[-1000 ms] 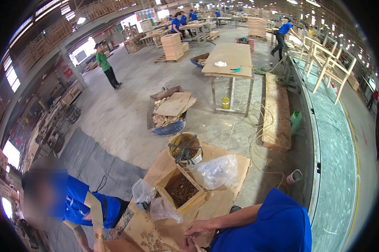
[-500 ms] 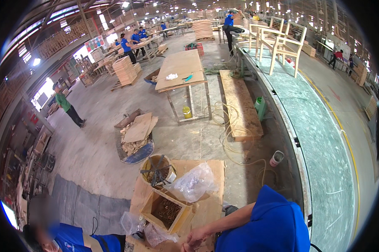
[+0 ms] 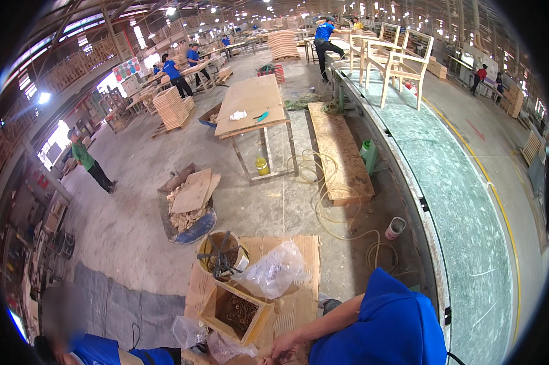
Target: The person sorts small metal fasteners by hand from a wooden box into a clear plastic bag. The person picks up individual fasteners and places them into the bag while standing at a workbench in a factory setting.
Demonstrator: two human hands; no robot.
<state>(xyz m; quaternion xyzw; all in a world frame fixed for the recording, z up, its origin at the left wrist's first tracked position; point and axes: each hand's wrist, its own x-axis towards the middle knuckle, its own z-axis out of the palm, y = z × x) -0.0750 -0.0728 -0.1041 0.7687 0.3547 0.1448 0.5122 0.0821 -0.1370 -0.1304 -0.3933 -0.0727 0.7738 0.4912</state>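
My right hand (image 3: 282,347) reaches left from a blue sleeve (image 3: 384,328) at the bottom edge. It rests low on a cardboard sheet (image 3: 298,249), beside crumpled clear plastic (image 3: 222,348). Its fingers are curled and partly cut off, so I cannot tell whether they hold anything. Just left of the hand stands an open wooden box (image 3: 208,309) of small dark metal parts. Behind it lie a puffed clear plastic bag (image 3: 274,274) and a round bucket (image 3: 208,244) with a dark tool across it. My left hand is out of view.
A person in blue (image 3: 98,351) crouches at lower left. Ahead are a basin of wood scraps (image 3: 188,204), a wooden workbench (image 3: 253,100), a long board (image 3: 338,152), a loose yellow hose (image 3: 335,213), and a raised green platform (image 3: 457,201) with chairs (image 3: 399,58). Other workers stand far off.
The view has swung, sliding the workbench and floor leftward and closer in the picture. My right hand stays by the wooden box at the bottom edge.
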